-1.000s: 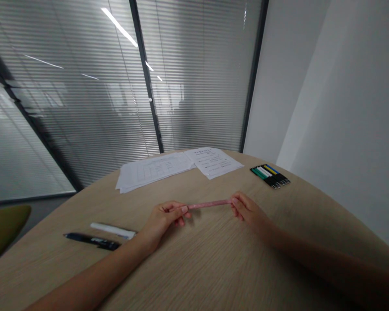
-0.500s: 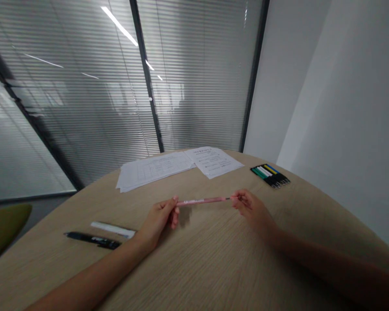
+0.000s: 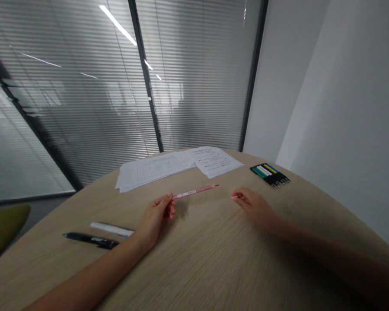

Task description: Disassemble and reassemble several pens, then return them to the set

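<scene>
My left hand [image 3: 158,216] pinches one end of a slim pink pen [image 3: 196,191] between thumb and fingers. The pen is held above the table, slanting up to the right, and its thin dark tip points away from that hand. Across a gap from the tip is my right hand [image 3: 254,207], its thumb and fingers pressed together. Whether anything small is between those fingertips, I cannot make out. Beside my left forearm lie a black pen [image 3: 90,239] and a white pen [image 3: 110,228], whose right end is partly hidden by the arm.
Printed paper sheets [image 3: 155,169] lie overlapping at the far side of the round wooden table [image 3: 197,268]. A dark flat set of several coloured pens [image 3: 269,174] rests at the right. A yellow-green chair [image 3: 6,229] stands at the left, with a blind-covered glass wall [image 3: 197,86] behind.
The pen's dark tip has left my right hand's fingers. My left hand has moved slightly up and left, and the pen's far end has swung upward. My right hand stays nearly in place.
</scene>
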Motion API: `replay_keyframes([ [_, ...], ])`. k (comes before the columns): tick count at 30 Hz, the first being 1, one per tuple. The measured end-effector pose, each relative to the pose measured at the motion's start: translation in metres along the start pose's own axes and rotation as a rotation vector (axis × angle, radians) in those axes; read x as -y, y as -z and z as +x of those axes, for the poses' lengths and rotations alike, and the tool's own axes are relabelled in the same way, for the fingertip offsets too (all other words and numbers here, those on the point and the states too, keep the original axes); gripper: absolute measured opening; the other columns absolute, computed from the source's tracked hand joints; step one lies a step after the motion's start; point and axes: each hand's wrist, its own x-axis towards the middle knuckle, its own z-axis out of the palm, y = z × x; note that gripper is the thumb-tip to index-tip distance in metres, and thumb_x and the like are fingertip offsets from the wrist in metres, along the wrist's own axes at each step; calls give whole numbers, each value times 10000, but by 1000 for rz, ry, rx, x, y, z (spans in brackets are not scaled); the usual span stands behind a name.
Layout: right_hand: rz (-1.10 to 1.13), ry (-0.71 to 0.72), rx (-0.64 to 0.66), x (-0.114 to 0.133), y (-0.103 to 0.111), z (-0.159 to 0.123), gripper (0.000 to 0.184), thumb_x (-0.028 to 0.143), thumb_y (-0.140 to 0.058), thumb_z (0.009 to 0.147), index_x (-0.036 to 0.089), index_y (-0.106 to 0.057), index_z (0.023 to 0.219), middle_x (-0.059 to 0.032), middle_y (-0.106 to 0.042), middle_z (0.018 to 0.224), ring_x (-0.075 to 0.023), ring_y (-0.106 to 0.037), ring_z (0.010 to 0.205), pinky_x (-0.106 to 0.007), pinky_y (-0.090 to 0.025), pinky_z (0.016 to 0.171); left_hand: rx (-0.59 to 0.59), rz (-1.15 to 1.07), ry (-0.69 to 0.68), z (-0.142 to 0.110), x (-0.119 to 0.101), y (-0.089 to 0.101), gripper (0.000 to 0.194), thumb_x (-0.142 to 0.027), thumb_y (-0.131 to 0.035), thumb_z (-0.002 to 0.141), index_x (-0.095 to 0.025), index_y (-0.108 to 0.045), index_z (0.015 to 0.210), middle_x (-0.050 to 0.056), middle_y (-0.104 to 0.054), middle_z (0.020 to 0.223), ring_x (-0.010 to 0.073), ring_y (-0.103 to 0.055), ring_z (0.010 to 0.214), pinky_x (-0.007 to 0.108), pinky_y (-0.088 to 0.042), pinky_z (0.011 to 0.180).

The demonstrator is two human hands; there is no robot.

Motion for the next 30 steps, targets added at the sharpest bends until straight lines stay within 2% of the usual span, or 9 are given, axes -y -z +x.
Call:
replay_keyframes([
  [3, -392, 182, 148, -4, 14, 3, 131, 175, -414, 817, 162, -544, 803, -57, -593, 801, -165, -555, 719, -269, -389, 617, 7, 0, 4, 0, 1, 0, 288, -412, -583, 611, -137, -516, 561, -47, -473, 408, 64, -390, 350, 186, -284, 372],
  [5, -573, 258, 230, -5, 22, 4, 132, 146, -425, 810, 154, -556, 792, -61, -594, 802, -168, -561, 709, -259, -381, 592, 13, -12, 14, 0, 1, -1, 285, -408, -593, 602, -135, -520, 563, -48, -472, 407, 63, -389, 352, 184, -283, 371],
  [9, -681, 280, 316, -4, 30, 5, 127, 125, -442, 803, 159, -564, 789, -44, -603, 795, -163, -576, 711, -237, -378, 563, 22, -5, 18, -1, 2, -1, 271, -393, -594, 609, -133, -529, 571, -48, -474, 420, 64, -394, 361, 185, -289, 377],
  [15, -693, 335, 301, -4, 31, 5, 139, 152, -443, 804, 179, -573, 844, -44, -598, 838, -169, -581, 718, -242, -408, 563, 64, 40, 12, 1, 4, 1, 265, -387, -587, 626, -135, -530, 565, -43, -481, 425, 67, -398, 363, 191, -290, 390],
  [19, -567, 380, 103, 5, 32, 3, 210, 168, -490, 773, 168, -542, 977, -72, -590, 915, -190, -561, 832, -296, -439, 694, 103, 70, 9, -1, 3, -1, 261, -387, -569, 642, -142, -525, 566, -43, -484, 418, 69, -393, 361, 195, -285, 397],
  [22, -392, 438, -7, 15, 31, -1, 197, 234, -467, 798, 154, -548, 958, -75, -586, 901, -171, -552, 834, -288, -441, 709, 133, 99, 13, -4, 1, -3, 268, -394, -561, 647, -145, -519, 557, -44, -481, 406, 70, -387, 358, 195, -277, 399],
  [26, -242, 507, 19, 26, 28, -8, 178, 246, -422, 827, 161, -576, 858, -47, -580, 787, -140, -545, 751, -253, -431, 656, 151, 128, 2, -8, -2, -6, 277, -403, -557, 649, -145, -525, 554, -43, -479, 400, 70, -377, 359, 197, -273, 409],
  [30, -209, 482, 57, 31, 25, -10, 194, 231, -402, 837, 165, -581, 801, -41, -571, 753, -131, -534, 716, -246, -414, 640, 168, 140, -7, -9, -3, -7, 282, -407, -565, 641, -146, -529, 542, -36, -479, 396, 73, -371, 361, 199, -273, 414],
])
